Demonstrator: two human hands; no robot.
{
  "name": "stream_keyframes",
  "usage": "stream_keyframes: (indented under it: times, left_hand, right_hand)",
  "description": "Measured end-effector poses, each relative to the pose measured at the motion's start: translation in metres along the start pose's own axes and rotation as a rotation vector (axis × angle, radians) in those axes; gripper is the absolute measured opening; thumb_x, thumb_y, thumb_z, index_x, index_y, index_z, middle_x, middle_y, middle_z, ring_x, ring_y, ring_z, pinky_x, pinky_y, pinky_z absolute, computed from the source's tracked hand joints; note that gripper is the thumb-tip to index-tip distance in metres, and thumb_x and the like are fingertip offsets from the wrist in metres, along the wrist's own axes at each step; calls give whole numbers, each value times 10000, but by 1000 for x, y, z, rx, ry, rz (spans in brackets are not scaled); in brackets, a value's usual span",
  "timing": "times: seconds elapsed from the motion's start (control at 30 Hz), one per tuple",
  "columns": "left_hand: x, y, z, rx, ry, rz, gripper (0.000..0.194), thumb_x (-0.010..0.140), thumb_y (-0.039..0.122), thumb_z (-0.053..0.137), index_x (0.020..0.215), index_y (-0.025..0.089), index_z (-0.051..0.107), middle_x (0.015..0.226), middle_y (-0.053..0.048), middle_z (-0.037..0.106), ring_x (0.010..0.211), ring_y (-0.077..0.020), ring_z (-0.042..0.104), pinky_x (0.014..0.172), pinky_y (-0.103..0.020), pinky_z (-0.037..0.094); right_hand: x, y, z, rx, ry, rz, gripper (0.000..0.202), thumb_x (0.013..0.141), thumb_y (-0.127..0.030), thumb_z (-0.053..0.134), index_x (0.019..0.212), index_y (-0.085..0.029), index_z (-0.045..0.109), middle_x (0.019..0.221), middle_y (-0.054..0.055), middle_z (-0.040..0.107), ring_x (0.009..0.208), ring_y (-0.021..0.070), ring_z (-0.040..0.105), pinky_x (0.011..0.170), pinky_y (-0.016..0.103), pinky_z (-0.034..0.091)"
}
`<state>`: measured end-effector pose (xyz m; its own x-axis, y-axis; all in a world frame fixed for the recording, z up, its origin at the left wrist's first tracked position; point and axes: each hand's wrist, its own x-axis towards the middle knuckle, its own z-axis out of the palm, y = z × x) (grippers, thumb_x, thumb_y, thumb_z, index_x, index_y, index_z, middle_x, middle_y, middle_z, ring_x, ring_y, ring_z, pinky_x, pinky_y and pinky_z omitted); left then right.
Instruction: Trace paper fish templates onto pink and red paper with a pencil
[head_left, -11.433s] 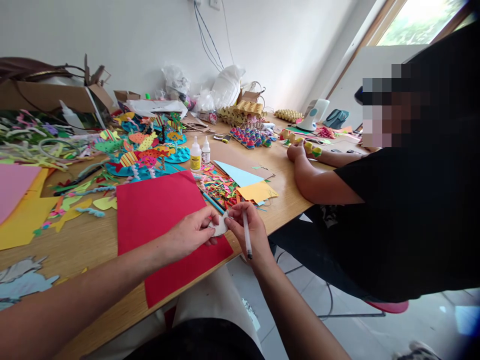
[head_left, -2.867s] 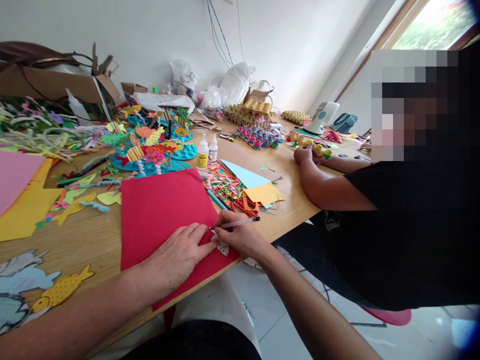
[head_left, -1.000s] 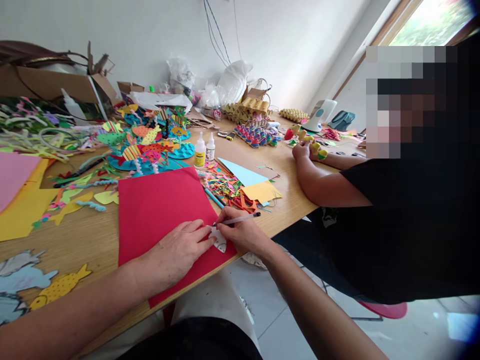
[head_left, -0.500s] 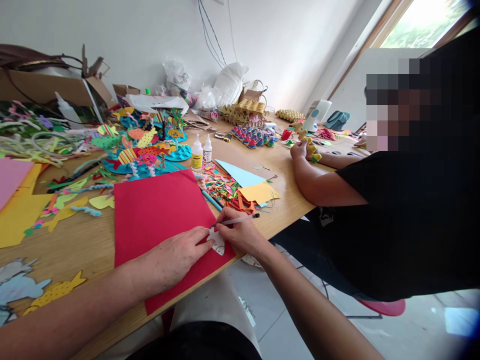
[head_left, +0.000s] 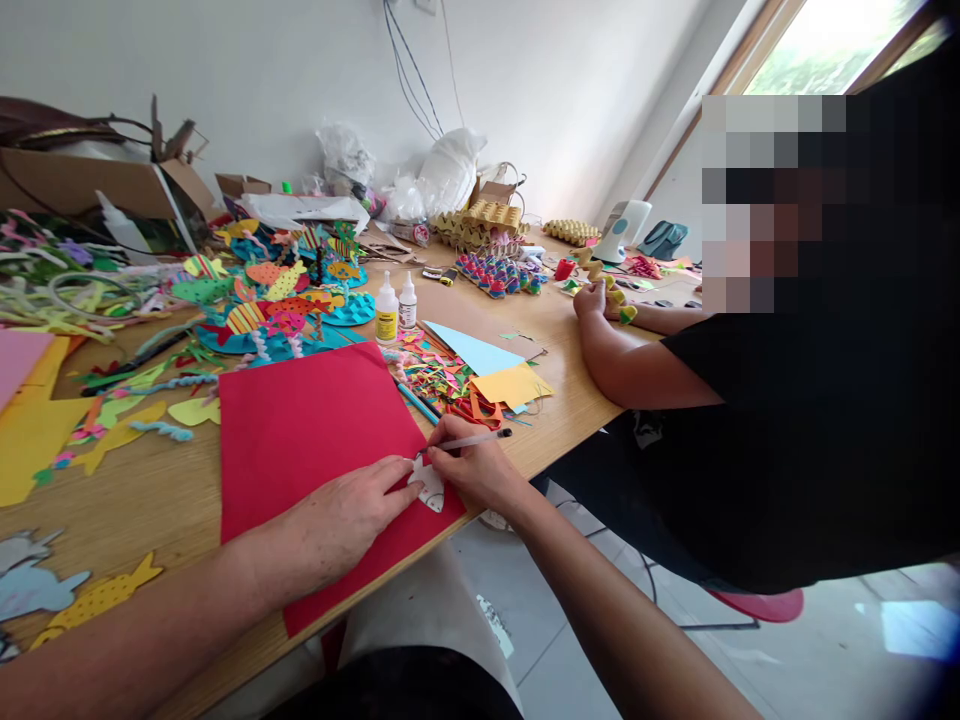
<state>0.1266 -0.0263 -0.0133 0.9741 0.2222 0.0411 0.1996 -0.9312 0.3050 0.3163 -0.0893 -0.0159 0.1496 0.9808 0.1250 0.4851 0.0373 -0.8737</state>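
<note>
A white paper fish (head_left: 430, 488) lies on the near right corner of a large red sheet (head_left: 315, 420). My left hand (head_left: 352, 510) rests on the red sheet, its fingers apart and their tips pressing the fish flat. From the right, my right hand (head_left: 471, 462) grips a pen (head_left: 480, 438) with a pale barrel and a dark end. The pen's tip is at the upper edge of the fish, close to my left fingertips.
Two glue bottles (head_left: 387, 312), paper scraps (head_left: 435, 370) and a light blue sheet (head_left: 472, 350) lie beyond the red sheet. Colourful fish models (head_left: 262, 300) stand at the back left. At right, a person in black (head_left: 810, 430) holds a yellow piece.
The view has shifted slightly, so the table items appear a little further left. Both hands keep nearly the same places on the fish and pen.
</note>
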Motion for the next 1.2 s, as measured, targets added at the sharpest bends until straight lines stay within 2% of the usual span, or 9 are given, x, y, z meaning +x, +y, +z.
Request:
stream_keyframes:
  times: [0.27,0.5,0.67,0.9,1.2]
  left_hand:
    - [0,-2,1,-17,14,15,430,869,51,384,1230,234,529,1186,-57,541,1086,-200,541,953,-316,433]
    - [1,-1,-1,20,-53,18,441,873,42,362,1263,191,503,1205,-84,529,1094,-214,529,952,-335,441]
    - [0,-3,2,-58,9,5,408,898,80,364,1240,241,518,1183,-52,547,1079,-197,537,955,-322,432]
    - [1,-7,6,-160,7,-21,352,906,139,367,1200,223,541,1153,-58,562,1066,-212,539,956,-323,417]
    - [2,-3,3,-116,19,-8,310,942,162,340,1177,208,536,1161,-60,566,1058,-206,547,942,-319,411]
  right_hand:
    - [0,1,1,-20,29,-5,72,730,-137,525,693,-196,504,627,-46,522,554,98,472,477,191,342]
    - [0,0,1,-33,33,-2,71,728,-134,521,696,-195,503,622,-43,520,544,99,467,464,191,336]
    - [-3,1,2,-34,39,-8,70,725,-134,518,703,-198,499,614,-51,514,541,92,465,467,184,335]
    - [-8,-2,1,-40,28,3,66,718,-134,514,688,-192,502,592,-51,505,528,93,459,452,183,320]
    - [-16,-9,-4,-45,-22,-21,67,721,-121,521,692,-181,533,612,-37,546,559,103,501,482,188,363]
